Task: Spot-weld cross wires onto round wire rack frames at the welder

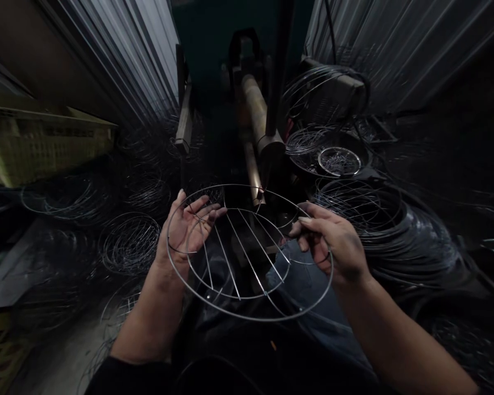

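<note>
Near the lower machine rod, between your hands: round wire rack | left hand cradles it, palm open; right hand pinches its rim | likely positioning; next calls for steady alignment.

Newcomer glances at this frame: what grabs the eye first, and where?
The round wire rack, front and centre, with the left hand and right hand at its sides. Beyond it, a brass-coloured cylinder stands out against the dark. Then the piled wire rings at right and the yellow crate at upper left.
</note>
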The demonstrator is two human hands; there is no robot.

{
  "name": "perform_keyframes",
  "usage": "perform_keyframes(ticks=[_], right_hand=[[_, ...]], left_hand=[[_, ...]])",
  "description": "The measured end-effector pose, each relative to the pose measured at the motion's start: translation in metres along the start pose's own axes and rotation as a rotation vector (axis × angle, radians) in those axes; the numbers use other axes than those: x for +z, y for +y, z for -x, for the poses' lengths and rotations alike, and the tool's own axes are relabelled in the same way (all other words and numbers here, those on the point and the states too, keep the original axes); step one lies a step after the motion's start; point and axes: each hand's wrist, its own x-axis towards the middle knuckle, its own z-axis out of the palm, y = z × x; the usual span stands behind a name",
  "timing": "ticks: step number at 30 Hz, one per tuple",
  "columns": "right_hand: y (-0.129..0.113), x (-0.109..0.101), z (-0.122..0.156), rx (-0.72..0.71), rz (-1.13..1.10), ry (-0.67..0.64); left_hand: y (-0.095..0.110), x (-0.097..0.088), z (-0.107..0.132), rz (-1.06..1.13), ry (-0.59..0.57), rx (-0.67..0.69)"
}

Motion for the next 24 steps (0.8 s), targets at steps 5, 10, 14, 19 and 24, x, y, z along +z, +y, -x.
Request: perform_keyframes(ticks=[5,10,14,19,24], right_hand=[[0.004,0.002,0.001,0.027,-0.046,0.045],[-0.004,0.002,-0.017,-0.020,-0.071,0.045],[0.000,-0.001,-0.028,-0.247,-0.066,0.129],[0.009,-0.021,-0.044,-0.331,0.038,0.202],[0.016,-0.024,-0.099,-0.269,-0.029,0.112]], left_hand=[[0.003,-0.003,-0.008,-0.058,-0.026,-0.010],[0.010,0.012,-0.004,-0.064,-0.154,0.101],[-0.004,0.002,-0.009,-0.150,-0.194,0.048],[-0.028,-0.024,-0.011,-0.063,-0.215,0.043],[-0.028,-0.026,-0.001,-0.092,-0.166,0.089]])
